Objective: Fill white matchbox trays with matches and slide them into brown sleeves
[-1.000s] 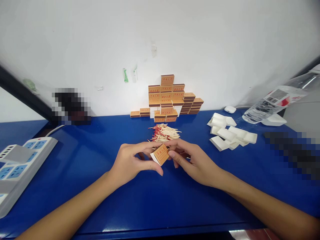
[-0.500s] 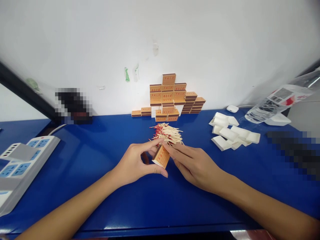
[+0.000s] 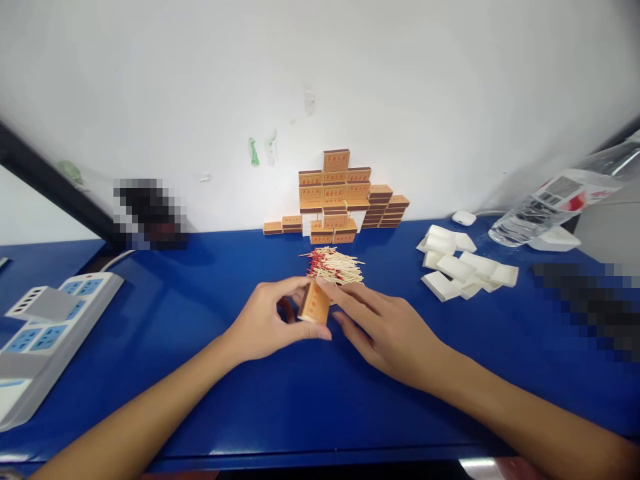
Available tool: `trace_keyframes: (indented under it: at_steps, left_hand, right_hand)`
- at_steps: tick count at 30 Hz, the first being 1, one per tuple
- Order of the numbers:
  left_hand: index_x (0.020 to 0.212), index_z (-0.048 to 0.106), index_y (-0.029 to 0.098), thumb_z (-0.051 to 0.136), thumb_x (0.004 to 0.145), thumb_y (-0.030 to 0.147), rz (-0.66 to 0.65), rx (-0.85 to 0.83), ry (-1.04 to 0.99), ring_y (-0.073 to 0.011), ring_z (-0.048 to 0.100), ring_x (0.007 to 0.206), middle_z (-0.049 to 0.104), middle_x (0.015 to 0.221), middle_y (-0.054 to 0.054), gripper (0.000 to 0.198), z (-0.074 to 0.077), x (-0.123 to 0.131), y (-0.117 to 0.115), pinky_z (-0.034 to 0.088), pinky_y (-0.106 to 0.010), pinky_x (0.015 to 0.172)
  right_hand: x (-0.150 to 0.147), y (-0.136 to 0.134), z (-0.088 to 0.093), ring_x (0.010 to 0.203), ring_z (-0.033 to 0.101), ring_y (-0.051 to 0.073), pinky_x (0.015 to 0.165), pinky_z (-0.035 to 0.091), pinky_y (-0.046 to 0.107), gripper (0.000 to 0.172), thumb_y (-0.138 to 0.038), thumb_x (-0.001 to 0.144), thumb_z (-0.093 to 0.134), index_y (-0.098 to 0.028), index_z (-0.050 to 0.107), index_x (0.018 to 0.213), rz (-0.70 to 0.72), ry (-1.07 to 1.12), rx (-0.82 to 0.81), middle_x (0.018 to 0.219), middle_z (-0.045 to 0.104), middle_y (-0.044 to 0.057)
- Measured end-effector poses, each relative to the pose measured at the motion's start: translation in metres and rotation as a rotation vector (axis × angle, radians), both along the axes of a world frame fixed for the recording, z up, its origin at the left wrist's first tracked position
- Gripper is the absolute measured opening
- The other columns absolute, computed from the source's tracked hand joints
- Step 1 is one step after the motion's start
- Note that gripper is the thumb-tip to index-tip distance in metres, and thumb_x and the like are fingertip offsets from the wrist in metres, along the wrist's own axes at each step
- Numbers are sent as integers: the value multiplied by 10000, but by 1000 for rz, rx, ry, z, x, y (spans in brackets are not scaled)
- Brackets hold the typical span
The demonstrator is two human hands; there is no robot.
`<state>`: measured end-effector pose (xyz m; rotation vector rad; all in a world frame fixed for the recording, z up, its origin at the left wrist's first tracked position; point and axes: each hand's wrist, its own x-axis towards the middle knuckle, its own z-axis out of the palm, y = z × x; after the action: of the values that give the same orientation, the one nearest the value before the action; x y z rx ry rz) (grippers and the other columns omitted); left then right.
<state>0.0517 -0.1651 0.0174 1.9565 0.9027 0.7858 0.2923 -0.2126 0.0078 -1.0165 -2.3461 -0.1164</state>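
My left hand (image 3: pixel 267 320) pinches an orange matchbox (image 3: pixel 314 303) between thumb and fingers, holding it on end just above the blue table (image 3: pixel 200 373). My right hand (image 3: pixel 385 327) lies beside it with its fingers stretched out, the fingertips touching the top of the box. A loose heap of red-tipped matches (image 3: pixel 334 264) sits right behind both hands. Against the white wall stands a stack of closed orange matchboxes (image 3: pixel 336 197).
Several white inner trays (image 3: pixel 463 270) lie at the right. A tilted plastic water bottle (image 3: pixel 555 200) is at the far right, a small white case (image 3: pixel 463 217) near the wall. A grey-blue power strip (image 3: pixel 40 327) sits at the left edge.
The matchbox has turned from lying slanted with a white tray showing to standing on end and closed. Both hands have shifted a little toward the match heap.
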Motion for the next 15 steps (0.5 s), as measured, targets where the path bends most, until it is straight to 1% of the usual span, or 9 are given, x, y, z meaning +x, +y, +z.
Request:
trace_keyframes:
  at_steps: [2,3,4,6,7,9,11,13,15]
  left_hand:
    - [1424,605,213,847,810,484,74,-73,-66,-197,703,882,766,1159,-74,714,4,-5,10,591,-284,689]
    - [1452,571,204,790,862,495,135,-109,-122,-203,712,883,753,1205,-95,693,6,-8,17,596,-280,640]
    - [1440,568,184,745,896,507,164,-144,-150,-212,719,894,750,1208,-116,657,9,-12,25,600,-278,610]
    - [1376,581,151,723,914,491,248,-171,-189,-212,729,878,754,1172,-139,591,13,-21,44,610,-276,604]
    - [1361,559,153,731,915,446,316,-204,-200,-208,738,876,758,1159,-140,560,15,-26,54,621,-283,635]
    - [1296,500,161,719,932,364,445,-238,-191,-190,743,792,774,1060,-126,471,15,-35,76,616,-284,616]
    - [1226,477,174,697,952,318,501,-231,-171,-166,729,713,773,978,-103,379,14,-41,96,588,-259,574]
    - [1115,504,170,705,946,297,520,-238,-130,-151,708,648,768,904,-94,292,12,-44,114,563,-244,544]
    - [1070,529,163,690,956,290,529,-231,-94,-132,691,618,768,897,-87,234,10,-44,127,552,-235,540]
  right_hand:
    - [1,1,2,961,734,236,692,613,339,553,-172,1036,512,-215,403,1577,-51,68,-16,1252,700,126]
    - [2,3,3,916,732,221,684,606,331,512,-173,1035,515,-212,450,1542,-70,103,-34,1234,701,121]
    - [3,5,4,865,725,204,669,595,320,474,-172,1035,513,-208,487,1508,-84,136,-55,1204,703,115]
    - [7,10,5,790,699,175,634,569,297,413,-169,1038,502,-200,538,1448,-95,185,-94,1143,703,107]
    - [9,13,4,769,687,168,620,556,289,387,-173,1040,498,-198,557,1422,-100,201,-108,1127,701,105]
    - [13,18,3,737,666,159,598,535,282,349,-179,1039,497,-195,583,1377,-109,215,-123,1102,697,103]
    - [16,21,2,723,656,158,599,527,286,313,-184,1037,499,-193,608,1331,-121,217,-133,1087,693,101]
    - [19,24,1,722,655,161,624,531,300,279,-191,1038,495,-191,627,1284,-133,215,-133,1073,689,99]
    - [21,26,1,729,657,163,648,533,309,253,-197,1042,487,-193,642,1242,-141,209,-138,1081,688,101]
